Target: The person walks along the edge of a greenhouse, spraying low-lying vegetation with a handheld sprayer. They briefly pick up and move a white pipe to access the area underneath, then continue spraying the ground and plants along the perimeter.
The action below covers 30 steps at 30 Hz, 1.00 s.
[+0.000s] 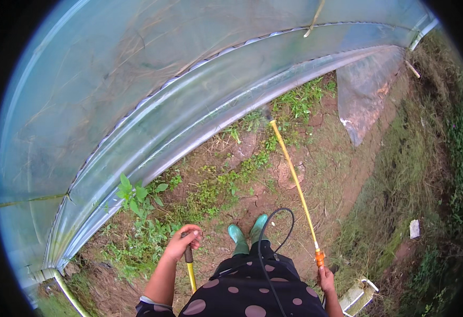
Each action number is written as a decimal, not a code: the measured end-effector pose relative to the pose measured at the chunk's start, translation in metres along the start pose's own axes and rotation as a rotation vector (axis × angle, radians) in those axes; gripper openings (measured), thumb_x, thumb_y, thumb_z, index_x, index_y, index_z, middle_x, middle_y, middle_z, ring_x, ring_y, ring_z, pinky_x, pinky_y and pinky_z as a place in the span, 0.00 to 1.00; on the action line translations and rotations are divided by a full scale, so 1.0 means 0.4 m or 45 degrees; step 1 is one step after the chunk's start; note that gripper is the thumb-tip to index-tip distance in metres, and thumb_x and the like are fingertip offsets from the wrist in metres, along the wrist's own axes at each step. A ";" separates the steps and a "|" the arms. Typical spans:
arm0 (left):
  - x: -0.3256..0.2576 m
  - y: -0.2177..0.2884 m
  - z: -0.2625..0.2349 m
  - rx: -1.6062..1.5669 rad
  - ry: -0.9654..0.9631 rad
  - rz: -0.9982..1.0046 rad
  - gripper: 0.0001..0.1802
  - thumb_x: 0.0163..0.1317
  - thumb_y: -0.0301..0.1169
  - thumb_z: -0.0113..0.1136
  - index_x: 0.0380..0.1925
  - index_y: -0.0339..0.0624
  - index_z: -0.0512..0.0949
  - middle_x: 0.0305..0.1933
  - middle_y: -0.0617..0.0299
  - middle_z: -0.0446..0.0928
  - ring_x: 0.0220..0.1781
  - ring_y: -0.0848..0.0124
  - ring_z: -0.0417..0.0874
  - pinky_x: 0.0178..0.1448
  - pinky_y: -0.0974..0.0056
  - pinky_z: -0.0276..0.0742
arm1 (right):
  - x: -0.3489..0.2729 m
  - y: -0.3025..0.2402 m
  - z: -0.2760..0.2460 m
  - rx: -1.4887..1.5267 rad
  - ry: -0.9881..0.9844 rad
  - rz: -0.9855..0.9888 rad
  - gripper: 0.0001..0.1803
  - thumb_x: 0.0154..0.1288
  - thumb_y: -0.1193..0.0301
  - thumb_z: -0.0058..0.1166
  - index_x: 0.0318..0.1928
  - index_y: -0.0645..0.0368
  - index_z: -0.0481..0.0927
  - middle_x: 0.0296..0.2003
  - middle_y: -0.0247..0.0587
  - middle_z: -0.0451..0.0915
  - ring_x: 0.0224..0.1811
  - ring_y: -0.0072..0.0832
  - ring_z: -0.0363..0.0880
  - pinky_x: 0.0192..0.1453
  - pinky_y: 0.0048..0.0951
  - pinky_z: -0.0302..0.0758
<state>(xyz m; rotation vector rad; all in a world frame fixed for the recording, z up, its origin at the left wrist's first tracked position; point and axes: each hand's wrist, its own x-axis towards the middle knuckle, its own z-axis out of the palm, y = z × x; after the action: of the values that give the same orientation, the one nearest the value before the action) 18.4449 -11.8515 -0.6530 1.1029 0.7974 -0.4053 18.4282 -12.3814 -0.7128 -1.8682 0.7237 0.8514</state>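
My right hand is closed around the handle of a yellow spray wand, just behind its orange valve. The wand reaches forward and slightly left, its tip close to the weeds along the plastic sheet's lower edge. A faint mist shows by the tip. My left hand is curled over the dark grip of a yellow pump lever at my left side. A black hose loops in front of my body. What the lever is attached to is hidden.
A clear plastic greenhouse wall curves across the left and far side. A loose plastic flap hangs at the far right. Green boots stand on the dirt path. Grass lines the right, with a pale block and a white frame.
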 end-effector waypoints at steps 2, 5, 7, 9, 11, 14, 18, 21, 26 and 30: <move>0.003 -0.010 0.009 0.066 0.196 0.029 0.10 0.57 0.32 0.51 0.37 0.39 0.70 0.25 0.62 0.72 0.21 0.76 0.73 0.25 0.74 0.71 | -0.010 -0.054 0.005 0.126 0.006 0.063 0.19 0.61 0.57 0.43 0.20 0.57 0.67 0.10 0.25 0.61 0.10 0.15 0.57 0.14 0.19 0.56; 0.014 -0.028 0.006 0.093 0.284 0.056 0.09 0.57 0.31 0.50 0.36 0.39 0.70 0.25 0.62 0.72 0.20 0.78 0.72 0.24 0.75 0.70 | -0.016 -0.049 -0.009 0.001 0.034 -0.072 0.18 0.61 0.57 0.42 0.21 0.57 0.66 0.10 0.25 0.60 0.10 0.14 0.56 0.13 0.18 0.55; 0.021 -0.032 0.003 0.104 0.298 0.064 0.09 0.57 0.31 0.50 0.36 0.39 0.70 0.25 0.63 0.72 0.19 0.78 0.72 0.24 0.75 0.69 | -0.032 -0.046 -0.028 0.075 -0.053 -0.074 0.18 0.61 0.58 0.42 0.21 0.57 0.66 0.11 0.26 0.61 0.11 0.14 0.58 0.14 0.18 0.56; 0.029 -0.037 0.000 0.116 0.294 0.077 0.09 0.57 0.31 0.50 0.35 0.39 0.70 0.24 0.63 0.71 0.19 0.78 0.72 0.23 0.75 0.69 | -0.052 -0.050 -0.029 0.015 -0.034 -0.155 0.18 0.61 0.58 0.42 0.21 0.57 0.66 0.11 0.26 0.61 0.11 0.14 0.58 0.14 0.18 0.56; 0.037 -0.038 0.001 0.110 0.288 0.075 0.08 0.57 0.30 0.50 0.35 0.38 0.69 0.24 0.62 0.72 0.19 0.78 0.72 0.23 0.75 0.70 | -0.067 -0.039 -0.040 -0.047 -0.073 -0.216 0.18 0.61 0.55 0.41 0.25 0.57 0.66 0.12 0.25 0.61 0.10 0.15 0.58 0.13 0.18 0.56; 0.043 -0.035 0.005 0.111 0.310 0.042 0.07 0.57 0.29 0.49 0.34 0.38 0.69 0.23 0.62 0.71 0.18 0.78 0.71 0.22 0.75 0.69 | -0.070 0.018 -0.065 -0.188 -0.019 -0.252 0.18 0.61 0.55 0.41 0.24 0.57 0.66 0.11 0.26 0.60 0.10 0.16 0.58 0.13 0.18 0.55; 0.063 -0.069 -0.005 0.068 0.383 0.028 0.07 0.56 0.29 0.50 0.33 0.38 0.69 0.20 0.63 0.71 0.17 0.78 0.71 0.19 0.75 0.67 | -0.104 0.059 -0.075 -0.325 -0.011 -0.023 0.19 0.60 0.57 0.43 0.24 0.61 0.70 0.11 0.29 0.65 0.12 0.17 0.63 0.17 0.21 0.61; 0.106 -0.105 0.009 0.264 0.554 0.022 0.07 0.54 0.30 0.52 0.31 0.39 0.70 0.19 0.62 0.72 0.17 0.76 0.73 0.19 0.73 0.68 | -0.124 0.086 -0.081 -0.585 -0.037 -0.051 0.21 0.58 0.55 0.44 0.23 0.62 0.72 0.12 0.35 0.68 0.14 0.21 0.66 0.20 0.26 0.64; 0.236 -0.252 -0.053 0.742 0.783 -0.078 0.09 0.49 0.34 0.54 0.27 0.41 0.73 0.21 0.58 0.75 0.20 0.71 0.79 0.22 0.69 0.72 | -0.092 0.171 -0.096 -0.784 -0.113 -0.052 0.22 0.56 0.53 0.45 0.26 0.61 0.74 0.13 0.42 0.70 0.18 0.30 0.70 0.25 0.31 0.67; 0.297 -0.357 -0.127 0.703 0.774 -0.144 0.09 0.49 0.34 0.53 0.28 0.42 0.74 0.21 0.58 0.76 0.19 0.70 0.79 0.21 0.69 0.72 | -0.055 0.148 -0.087 -0.579 -0.045 -0.010 0.21 0.58 0.52 0.43 0.25 0.59 0.72 0.12 0.34 0.67 0.14 0.23 0.65 0.19 0.26 0.63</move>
<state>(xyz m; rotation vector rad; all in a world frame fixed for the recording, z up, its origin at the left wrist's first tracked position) 18.4118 -11.8548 -0.8424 1.7429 1.3336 -0.3995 18.3787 -12.4337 -0.7133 -2.2452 0.5277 1.1098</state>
